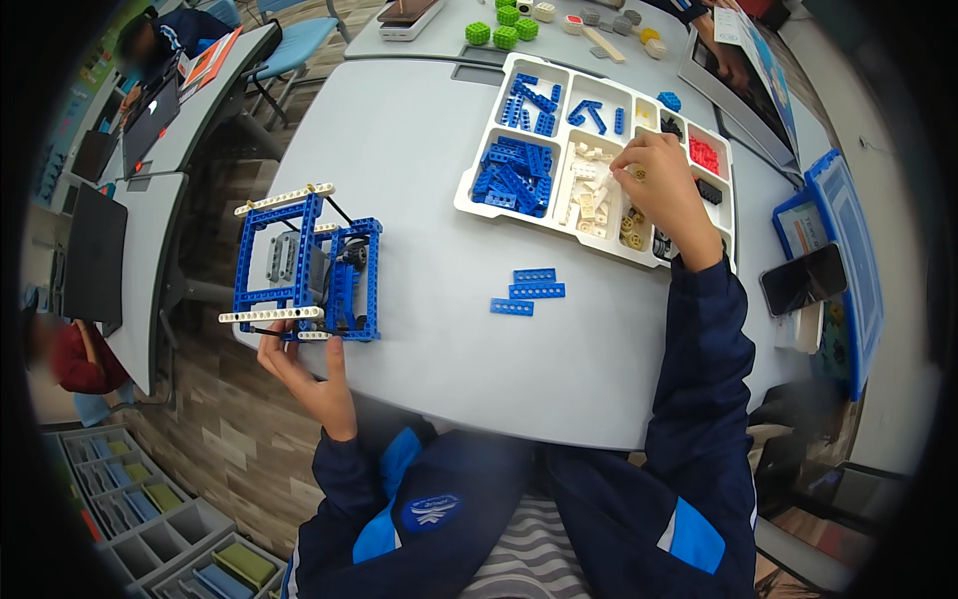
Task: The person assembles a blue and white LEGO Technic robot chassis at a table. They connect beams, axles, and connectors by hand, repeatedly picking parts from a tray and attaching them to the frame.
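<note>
At the left of the table stands a model built of blue beams (pixel 304 265), with white beams across it and grey and black parts inside. My left hand (pixel 317 389) grips its near lower edge, thumb and fingers against the frame. My right hand (pixel 659 180) is over the white sorting tray (pixel 477 208), fingertips pinched together beside the white pieces (pixel 589 195). Whatever is between those fingertips is too small to make out. Several flat blue beams with holes (pixel 536 291) lie in a loose group on the table between my hands.
Blue beams (pixel 514 175), red pieces (pixel 705 154) and yellowish wheels (pixel 633 228) fill tray compartments. A phone (pixel 803 280) rests by a blue-edged bin (pixel 863 290) at right. Green cubes (pixel 504 35) sit on the far table. Other people are at the left and far right.
</note>
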{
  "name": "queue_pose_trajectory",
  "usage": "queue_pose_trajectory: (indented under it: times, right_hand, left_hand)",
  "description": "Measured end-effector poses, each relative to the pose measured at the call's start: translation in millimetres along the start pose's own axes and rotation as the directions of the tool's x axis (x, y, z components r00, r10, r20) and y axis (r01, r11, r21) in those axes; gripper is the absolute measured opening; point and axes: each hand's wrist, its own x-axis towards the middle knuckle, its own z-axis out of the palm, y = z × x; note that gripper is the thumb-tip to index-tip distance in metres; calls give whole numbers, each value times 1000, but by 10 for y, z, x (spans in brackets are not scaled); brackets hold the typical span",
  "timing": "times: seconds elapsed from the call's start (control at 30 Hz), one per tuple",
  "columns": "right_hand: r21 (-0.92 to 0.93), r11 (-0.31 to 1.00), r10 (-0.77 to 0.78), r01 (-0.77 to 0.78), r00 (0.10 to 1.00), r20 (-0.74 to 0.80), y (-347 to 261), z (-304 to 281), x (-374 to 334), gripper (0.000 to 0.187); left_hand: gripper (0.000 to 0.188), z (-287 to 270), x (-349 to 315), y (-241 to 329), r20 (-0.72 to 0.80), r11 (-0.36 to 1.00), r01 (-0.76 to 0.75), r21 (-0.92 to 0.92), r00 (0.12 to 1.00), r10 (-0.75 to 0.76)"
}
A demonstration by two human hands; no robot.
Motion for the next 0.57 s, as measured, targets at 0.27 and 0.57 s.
queue_pose_trajectory:
  times: [0.27,0.57]
  right_hand:
    - [9,995,-103,102,992,73,-12,74,-28,21]
    - [-164,983,-56,77,990,126,-58,344,65,12]
  left_hand:
    - [55,119,19,99,-32,1000,20,-19,999,-20]
    - [51,-73,-16,255,12,964,-177,201,984,178]
